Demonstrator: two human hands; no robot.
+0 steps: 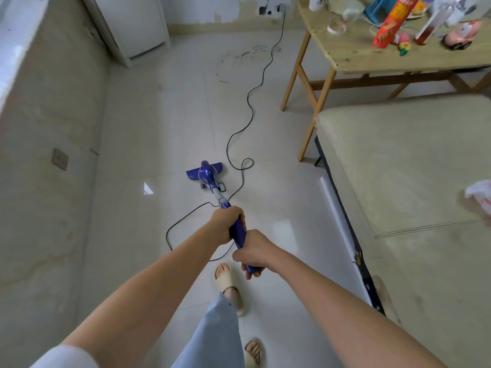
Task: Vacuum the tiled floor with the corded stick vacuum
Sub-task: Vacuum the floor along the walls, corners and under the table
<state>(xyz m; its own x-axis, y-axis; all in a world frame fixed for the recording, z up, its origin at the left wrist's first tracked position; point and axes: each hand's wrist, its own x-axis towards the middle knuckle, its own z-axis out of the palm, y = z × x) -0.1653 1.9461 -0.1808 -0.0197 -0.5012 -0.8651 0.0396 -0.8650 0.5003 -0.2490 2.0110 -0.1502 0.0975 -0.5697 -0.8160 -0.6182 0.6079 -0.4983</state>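
The corded stick vacuum [212, 181] is a glossy purple-blue machine with a slim shaft, a rounded motor body low down and a flat, wide floor head [196, 173] that sits on the pale tiled floor [170, 107] near the middle of the room. A grey collar joins the body to the handle. Its thin black cord [261, 81] leaves the machine beside the handle, loops on the tiles to the left and right of the shaft, then snakes away to a wall socket [276, 9] at the far side.

Both hands have their fingers wrapped round the purple handle: the left hand [225, 221] grips farther down the shaft, the right hand [252, 252] clasps the near end, fingers curled under it.

At the far right stands a wooden counter [353, 59] carrying a tall red snack tube [393, 22], a pink toy car [462, 35], a small white jar [336, 26] and blurred bottles; what the tube and jar hold cannot be seen. A cream sofa [398, 168] fills the right side, with a crumpled white bag [478, 195] on it. The person's feet wear cream slides [229, 285] on the near tiles.
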